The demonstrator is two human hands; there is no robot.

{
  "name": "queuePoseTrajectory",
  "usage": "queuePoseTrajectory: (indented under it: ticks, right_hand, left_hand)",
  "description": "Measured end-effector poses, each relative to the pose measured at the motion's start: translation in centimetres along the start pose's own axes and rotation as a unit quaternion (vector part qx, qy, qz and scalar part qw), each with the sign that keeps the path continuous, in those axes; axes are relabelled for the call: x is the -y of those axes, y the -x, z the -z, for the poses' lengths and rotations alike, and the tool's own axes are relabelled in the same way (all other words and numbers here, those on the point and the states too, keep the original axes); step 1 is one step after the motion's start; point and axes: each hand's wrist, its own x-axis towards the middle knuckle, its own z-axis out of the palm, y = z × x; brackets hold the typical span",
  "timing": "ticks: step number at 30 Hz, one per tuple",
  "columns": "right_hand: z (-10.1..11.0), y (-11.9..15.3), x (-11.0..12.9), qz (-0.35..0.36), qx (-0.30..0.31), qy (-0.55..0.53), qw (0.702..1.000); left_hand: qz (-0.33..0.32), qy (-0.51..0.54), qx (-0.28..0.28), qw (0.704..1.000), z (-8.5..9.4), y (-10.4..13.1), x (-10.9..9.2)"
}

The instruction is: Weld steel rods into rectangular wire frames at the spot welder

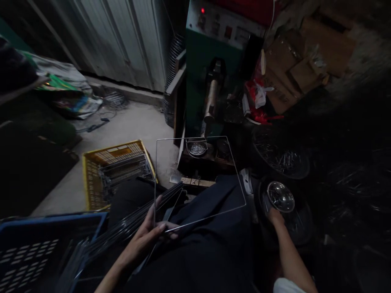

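1. Straight ahead, beyond the knees: green machine (195,81), red light (203,10) lit; wire frame overlaps its base in view, contact cannot be told
2. Left of the lap: yellow basket (88,179) with wire pieces inside; bundle of rods (122,228) near the left hand, a likely snag, so best keep the frame clear of it
3. Above the lap: wire frame (236,171), four-sided; held at one corner, its far side may sag, so a steady wrist should help
4. Left hand (151,232): thumb and fingers closed on the frame's near left corner
5. Right hand (275,213): at the black tub (308,228), against or under a shiny bowl (280,197); fingers hidden, grip cannot be told; a light touch seems wise
6. Small dish (197,149) of metal bits: avoid knocking it
7. Faint print on cardboard (281,97), unreadable; no brand legible
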Motion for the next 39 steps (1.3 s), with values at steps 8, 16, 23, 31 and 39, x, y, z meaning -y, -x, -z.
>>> queuePoseTrajectory:
  ticks: [8, 16, 23, 31, 39]
  right_hand:
    - [6.0, 4.7, -0.2, 0.047, 0.005, -0.363, 0.931]
    - [16.5, 15.1, 8.7, 0.287, 0.007, -0.446, 0.848]
    - [15.1, 15.3, 20.3, 0.585, 0.106, -0.280, 0.753]
    - [12.8, 14.2, 22.4, 0.635, 0.111, -0.200, 0.738]
    - [11.9, 14.4, 22.6, 0.638, 0.096, -0.195, 0.739]
  left_hand:
    - [-0.020, 0.006, 0.020, 1.000, 0.5, -1.2, -0.7]
    - [-0.034, -0.013, 0.038, 0.999, -0.4, -2.0, -1.4]
    - [-0.047, -0.018, 0.033, 0.998, -1.1, -2.1, -1.8]
    - [-0.046, -0.014, 0.045, 0.998, -0.4, -2.5, -1.7]
    - [-0.024, -0.003, 0.044, 0.999, 0.4, -3.1, -1.6]
